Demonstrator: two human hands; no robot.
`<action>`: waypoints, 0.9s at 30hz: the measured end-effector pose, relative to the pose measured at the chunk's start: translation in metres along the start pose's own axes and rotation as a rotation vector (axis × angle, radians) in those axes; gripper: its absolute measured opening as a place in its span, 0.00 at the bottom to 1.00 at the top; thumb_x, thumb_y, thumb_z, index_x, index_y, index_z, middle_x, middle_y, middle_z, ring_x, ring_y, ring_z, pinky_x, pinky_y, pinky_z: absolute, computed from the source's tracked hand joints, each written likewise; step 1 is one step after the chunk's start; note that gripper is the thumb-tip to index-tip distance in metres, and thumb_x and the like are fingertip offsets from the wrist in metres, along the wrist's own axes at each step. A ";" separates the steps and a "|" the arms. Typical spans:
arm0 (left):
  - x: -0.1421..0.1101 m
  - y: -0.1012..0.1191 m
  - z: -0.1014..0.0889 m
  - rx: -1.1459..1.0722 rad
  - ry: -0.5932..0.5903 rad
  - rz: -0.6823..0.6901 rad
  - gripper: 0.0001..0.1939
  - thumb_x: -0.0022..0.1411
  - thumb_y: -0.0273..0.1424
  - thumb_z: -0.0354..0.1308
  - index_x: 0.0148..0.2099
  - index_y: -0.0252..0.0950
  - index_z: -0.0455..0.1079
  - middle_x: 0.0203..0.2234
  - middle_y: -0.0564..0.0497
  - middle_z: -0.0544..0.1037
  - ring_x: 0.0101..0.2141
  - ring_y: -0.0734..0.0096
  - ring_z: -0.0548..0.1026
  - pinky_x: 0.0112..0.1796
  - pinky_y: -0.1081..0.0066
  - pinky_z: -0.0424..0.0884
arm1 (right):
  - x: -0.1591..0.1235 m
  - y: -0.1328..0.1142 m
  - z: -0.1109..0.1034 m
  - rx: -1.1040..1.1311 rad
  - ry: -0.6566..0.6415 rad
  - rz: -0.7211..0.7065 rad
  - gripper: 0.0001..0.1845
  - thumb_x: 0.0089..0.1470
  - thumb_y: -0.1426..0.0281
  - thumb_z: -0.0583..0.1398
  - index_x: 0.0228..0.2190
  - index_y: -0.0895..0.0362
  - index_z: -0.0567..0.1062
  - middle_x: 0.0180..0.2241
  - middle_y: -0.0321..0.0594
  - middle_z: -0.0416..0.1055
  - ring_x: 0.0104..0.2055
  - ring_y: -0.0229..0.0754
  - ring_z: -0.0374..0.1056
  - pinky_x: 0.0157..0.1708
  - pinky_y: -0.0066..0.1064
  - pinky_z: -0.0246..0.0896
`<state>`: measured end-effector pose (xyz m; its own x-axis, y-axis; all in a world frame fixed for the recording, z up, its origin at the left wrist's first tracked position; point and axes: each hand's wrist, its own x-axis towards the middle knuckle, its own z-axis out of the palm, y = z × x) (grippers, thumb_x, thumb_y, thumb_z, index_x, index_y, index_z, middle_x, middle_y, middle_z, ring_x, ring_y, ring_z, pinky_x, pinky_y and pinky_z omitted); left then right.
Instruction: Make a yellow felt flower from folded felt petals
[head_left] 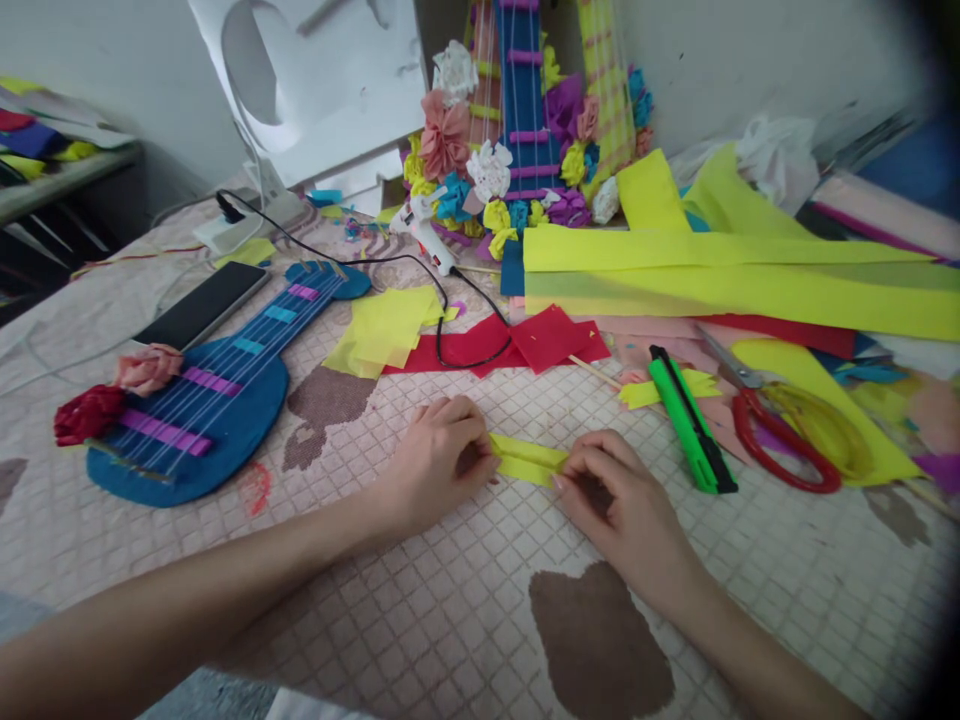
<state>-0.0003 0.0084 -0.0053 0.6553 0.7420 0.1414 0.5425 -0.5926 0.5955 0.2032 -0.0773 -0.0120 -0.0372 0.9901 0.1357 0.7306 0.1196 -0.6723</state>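
A small yellow paper strip (527, 459), folded along its length, stretches between my two hands just above the patterned tablecloth. My left hand (442, 460) pinches its left end, while my right hand (619, 495) grips the right end with thumb and fingers. Beyond the strip lie red paper pieces (551, 340) and a stack of yellow paper squares (386, 330). To the right of my right hand rests a green utility knife (690, 420), with red-handled scissors (784, 430) farther right.
A blue paper guitar (225, 400) with paper roses lies at left beside a black phone (202, 303). Behind, a glue gun (427, 235) trails a black cable across the table. Long yellow sheets (720, 285) cover the back right, near decorated guitars (529, 110) with paper flowers.
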 end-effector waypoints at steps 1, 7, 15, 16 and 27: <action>0.000 0.001 0.000 0.003 -0.006 -0.003 0.03 0.54 0.25 0.57 0.29 0.34 0.67 0.32 0.50 0.71 0.36 0.67 0.67 0.39 0.65 0.63 | 0.000 0.000 0.000 0.001 0.002 0.001 0.06 0.56 0.73 0.54 0.27 0.56 0.65 0.33 0.38 0.59 0.34 0.38 0.62 0.33 0.31 0.62; 0.001 0.003 0.000 0.026 -0.009 -0.004 0.03 0.55 0.25 0.56 0.29 0.35 0.66 0.32 0.50 0.70 0.35 0.67 0.67 0.38 0.65 0.63 | 0.001 -0.001 0.001 -0.008 0.018 0.011 0.06 0.56 0.73 0.54 0.27 0.56 0.65 0.32 0.38 0.59 0.32 0.37 0.62 0.31 0.30 0.62; 0.000 0.001 0.001 0.056 -0.007 0.002 0.03 0.55 0.25 0.56 0.29 0.35 0.65 0.32 0.50 0.70 0.36 0.66 0.67 0.39 0.64 0.62 | 0.001 -0.001 0.003 -0.046 0.033 0.009 0.06 0.56 0.73 0.54 0.27 0.55 0.64 0.32 0.39 0.60 0.32 0.39 0.62 0.31 0.33 0.63; 0.000 0.001 0.001 0.060 -0.005 0.003 0.03 0.55 0.25 0.55 0.30 0.35 0.65 0.32 0.51 0.70 0.36 0.66 0.67 0.39 0.64 0.62 | 0.001 -0.001 0.004 -0.052 0.037 0.005 0.06 0.56 0.73 0.54 0.27 0.55 0.64 0.32 0.39 0.60 0.32 0.39 0.62 0.31 0.33 0.63; -0.002 0.004 0.004 -0.015 0.022 -0.010 0.05 0.56 0.23 0.55 0.36 0.37 0.67 0.35 0.52 0.71 0.39 0.66 0.68 0.41 0.63 0.59 | 0.000 -0.001 0.003 -0.019 0.024 -0.011 0.05 0.53 0.77 0.53 0.32 0.54 0.65 0.35 0.39 0.60 0.35 0.40 0.63 0.32 0.33 0.63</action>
<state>0.0029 0.0034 -0.0067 0.6379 0.7548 0.1530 0.5406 -0.5803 0.6091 0.2005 -0.0773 -0.0133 -0.0294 0.9866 0.1605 0.7428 0.1290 -0.6570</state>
